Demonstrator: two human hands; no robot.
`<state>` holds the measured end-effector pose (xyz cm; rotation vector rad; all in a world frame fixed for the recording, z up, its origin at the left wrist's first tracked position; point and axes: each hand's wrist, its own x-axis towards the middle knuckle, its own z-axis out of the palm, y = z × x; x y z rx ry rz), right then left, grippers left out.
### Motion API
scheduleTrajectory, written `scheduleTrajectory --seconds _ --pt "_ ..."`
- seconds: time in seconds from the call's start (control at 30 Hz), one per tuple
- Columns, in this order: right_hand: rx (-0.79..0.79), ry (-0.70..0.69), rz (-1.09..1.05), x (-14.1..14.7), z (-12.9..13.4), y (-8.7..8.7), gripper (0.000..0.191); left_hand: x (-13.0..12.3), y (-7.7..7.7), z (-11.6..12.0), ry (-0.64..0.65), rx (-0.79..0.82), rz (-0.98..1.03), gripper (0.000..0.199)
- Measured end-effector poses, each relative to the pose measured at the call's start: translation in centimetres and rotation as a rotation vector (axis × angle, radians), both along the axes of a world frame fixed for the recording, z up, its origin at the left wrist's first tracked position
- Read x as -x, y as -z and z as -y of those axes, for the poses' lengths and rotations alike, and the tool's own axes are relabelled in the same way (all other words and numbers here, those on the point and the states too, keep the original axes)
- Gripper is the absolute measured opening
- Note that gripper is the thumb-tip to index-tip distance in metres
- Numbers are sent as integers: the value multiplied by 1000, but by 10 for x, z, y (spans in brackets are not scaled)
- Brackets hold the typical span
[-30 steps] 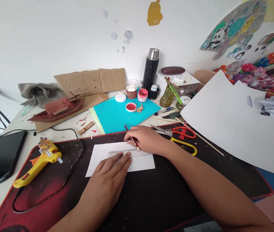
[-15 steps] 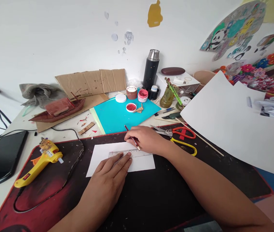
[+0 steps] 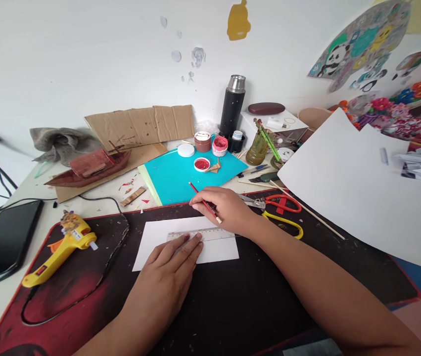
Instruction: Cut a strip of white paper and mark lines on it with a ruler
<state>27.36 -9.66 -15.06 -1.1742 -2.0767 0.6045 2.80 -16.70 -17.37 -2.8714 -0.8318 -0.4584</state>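
Note:
A white sheet of paper (image 3: 217, 252) lies on the dark mat, with a clear ruler (image 3: 215, 233) across it. My left hand (image 3: 173, 267) rests flat, fingers stretched over the ruler's left part and the paper. Above the paper's upper right edge, my right hand (image 3: 223, 210) pinches a red and black pencil (image 3: 205, 201). The pencil's pointed end is up and to the left, over the blue sheet's lower edge, and its eraser end is toward the ruler.
Scissors (image 3: 284, 225) lie right of my right hand, beside a thin stick (image 3: 312, 215). A yellow glue gun (image 3: 56, 254) and phone (image 3: 8, 240) sit left. Paint jars (image 3: 219, 146) stand on a blue sheet (image 3: 173, 178); a large white sheet (image 3: 351, 188) juts in from the right.
My right hand has moved slightly up and right with the pencil, uncovering more of the ruler. My left hand, the ruler and the paper have stayed in place.

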Motion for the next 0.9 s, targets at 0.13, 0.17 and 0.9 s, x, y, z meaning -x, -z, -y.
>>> scheduleTrajectory --seconds 0.13,0.17,0.9 --pt "38 4 -98 0 2 -7 16 0 -1 0 4 2 3 46" --pt "61 16 -126 0 3 -8 17 0 -1 0 3 9 6 46" --pt "330 204 -687 -1 -3 -20 65 0 0 0 7 3 13 45"
